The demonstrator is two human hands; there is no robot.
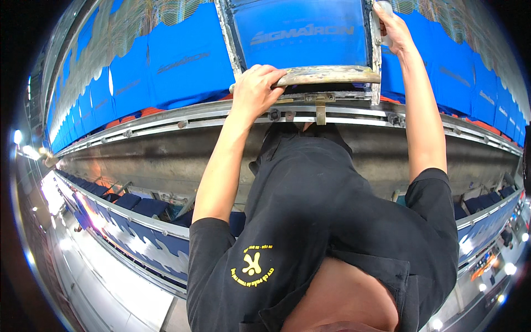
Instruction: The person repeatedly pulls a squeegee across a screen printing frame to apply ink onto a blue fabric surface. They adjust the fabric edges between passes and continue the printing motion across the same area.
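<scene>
The person's left hand (257, 91) is closed around the left end of a worn, rounded bar (332, 75), which lies across the near end of a frame (375, 83). The frame sits over a row of blue cloth panels (182, 66), and blue shows through its middle. The right hand (394, 30) is farther up, at the frame's right side, its fingers bent against it beside a small pale piece; whether it grips either one cannot be told. Just below the bar, a metal bracket (321, 110) hangs over a long metal rail (210, 123), near the person's dark clothing (310, 188).
</scene>
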